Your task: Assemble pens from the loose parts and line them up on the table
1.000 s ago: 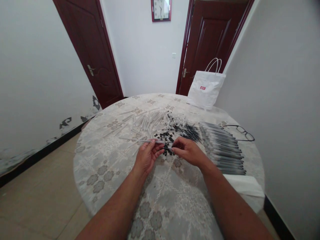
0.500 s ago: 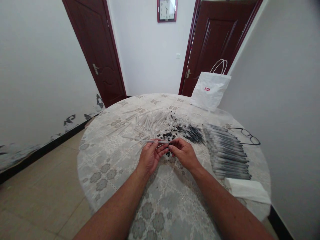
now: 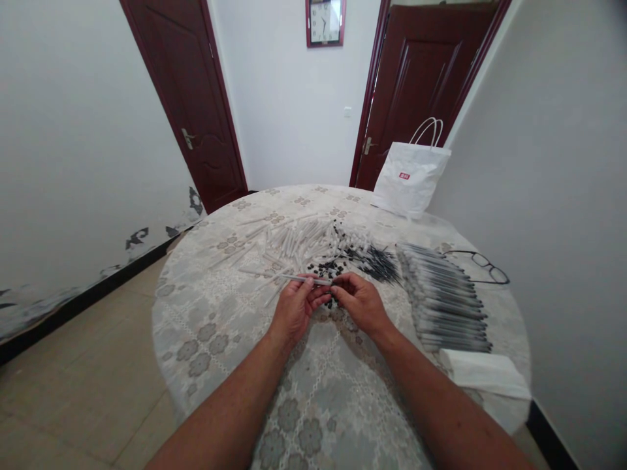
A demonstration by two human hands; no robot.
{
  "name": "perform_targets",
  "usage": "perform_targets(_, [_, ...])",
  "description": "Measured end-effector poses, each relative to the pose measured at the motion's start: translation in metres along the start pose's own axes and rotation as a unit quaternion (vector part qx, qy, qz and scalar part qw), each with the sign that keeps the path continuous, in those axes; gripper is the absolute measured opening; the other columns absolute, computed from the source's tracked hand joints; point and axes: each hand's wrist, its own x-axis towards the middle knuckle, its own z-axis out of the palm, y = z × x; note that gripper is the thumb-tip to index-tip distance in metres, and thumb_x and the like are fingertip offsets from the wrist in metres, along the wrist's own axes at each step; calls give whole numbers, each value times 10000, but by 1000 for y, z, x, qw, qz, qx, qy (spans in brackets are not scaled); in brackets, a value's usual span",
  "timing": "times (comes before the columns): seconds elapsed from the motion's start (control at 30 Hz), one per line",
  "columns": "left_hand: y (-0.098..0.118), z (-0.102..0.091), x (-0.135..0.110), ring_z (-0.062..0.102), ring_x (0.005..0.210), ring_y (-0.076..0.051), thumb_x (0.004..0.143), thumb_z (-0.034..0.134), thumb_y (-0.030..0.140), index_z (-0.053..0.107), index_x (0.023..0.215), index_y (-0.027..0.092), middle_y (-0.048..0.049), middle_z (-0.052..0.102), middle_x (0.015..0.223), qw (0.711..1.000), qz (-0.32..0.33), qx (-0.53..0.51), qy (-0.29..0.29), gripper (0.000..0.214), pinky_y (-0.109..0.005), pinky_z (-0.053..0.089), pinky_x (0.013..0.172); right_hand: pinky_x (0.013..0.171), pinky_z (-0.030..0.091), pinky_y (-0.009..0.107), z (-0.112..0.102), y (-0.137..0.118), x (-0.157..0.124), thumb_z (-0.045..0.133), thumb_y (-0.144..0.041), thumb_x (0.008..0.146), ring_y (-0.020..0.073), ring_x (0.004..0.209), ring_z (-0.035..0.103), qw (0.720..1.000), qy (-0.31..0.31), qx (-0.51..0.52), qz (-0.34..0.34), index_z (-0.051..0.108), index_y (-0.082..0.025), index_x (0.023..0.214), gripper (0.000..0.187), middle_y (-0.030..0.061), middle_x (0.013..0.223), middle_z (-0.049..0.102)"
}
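My left hand (image 3: 294,308) is closed around a slim whitish pen barrel (image 3: 289,277), which lies nearly level with one end pointing left. At the barrel's right end, the fingertips of my right hand (image 3: 362,302) are pinched together on a small dark piece, probably a black pen plug, mostly hidden by the fingers. Loose black plugs (image 3: 323,268) are scattered just beyond and beneath my hands. Behind them spreads a heap of whitish pen barrels (image 3: 296,236). Thin dark refills (image 3: 381,262) are bunched to the right, near small clear-white caps (image 3: 353,236).
A row of assembled-looking pens (image 3: 450,303) lies at the right, with eyeglasses (image 3: 484,264) beyond it and a folded white item (image 3: 482,372) nearer me. A white paper bag (image 3: 411,179) stands at the back right of the round table's patterned cloth (image 3: 210,385).
The barrel's right end has dipped slightly, so it tilts a little more. Both hands keep their grip, and the view has shifted slightly.
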Motion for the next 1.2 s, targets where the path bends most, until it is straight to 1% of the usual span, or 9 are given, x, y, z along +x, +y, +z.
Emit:
perform_targets(0.33, [-1,-1,3,726,878,-213,821,733,261,580,1000,150,-92,724,958,1000,-11,4,-1,261,-334,601,759,633,456,253,-2,7,1,629,-396,876,161,698,604,999,1,-35,-23,699,-200,947,220,22,804,691])
perform_targets(0.5, [-1,0,1,726,833,-205,819,735,263,599,994,129,-114,730,952,999,-25,21,-6,259,-316,604,718,602,403,242,-6,-1,-1,515,-439,957,145,647,556,992,-14,-115,-44,646,-203,775,326,-1,681,625])
perform_targets(0.6, [-1,0,0,725,823,-198,822,734,274,603,994,129,-112,732,950,999,-24,22,-8,260,-309,604,709,592,394,243,-6,-4,-3,414,-440,1000,139,615,536,992,-24,-120,-43,588,-206,717,407,-9,642,588])
perform_targets(0.67, [-2,1,0,724,823,-196,823,735,280,606,998,130,-109,731,945,1000,-19,20,-7,265,-303,603,701,603,408,244,-7,-5,-5,398,-423,1004,142,624,549,994,-25,-102,-41,602,-210,815,350,-11,672,602])
perform_targets(0.77, [-3,0,0,723,813,-192,814,743,278,608,990,129,-104,727,933,1000,-12,16,-2,267,-296,603,690,658,438,247,-8,-7,-7,515,-375,946,152,698,586,993,-11,-95,-63,593,-208,995,190,2,796,646])
perform_targets(0.83, [-3,0,0,723,808,-193,809,747,273,607,981,129,-102,725,931,1000,-13,14,2,264,-291,602,681,686,440,250,-8,-8,-7,566,-335,908,155,729,592,990,-10,-112,-81,585,-204,1000,161,9,838,647])
perform_targets(0.93, [-4,0,1,722,804,-192,812,743,267,602,981,130,-101,723,923,1000,-16,13,0,259,-290,602,681,670,418,248,-8,-9,-6,526,-311,925,151,711,574,985,-22,-144,-94,590,-208,943,122,2,794,627])
perform_targets(1.13, [-5,0,1,723,798,-189,803,752,263,609,964,130,-100,725,909,1000,-24,12,-4,253,-289,603,694,602,381,250,-6,-3,-5,371,-394,1009,149,622,534,984,-45,-161,-69,534,-225,745,353,-11,644,570])
perform_targets(1.2, [-5,-1,1,724,792,-189,802,753,261,608,968,129,-99,727,906,1000,-21,9,0,257,-289,603,691,606,390,251,-5,-1,-5,357,-403,1012,151,628,545,987,-37,-142,-61,548,-226,771,354,-9,660,585])
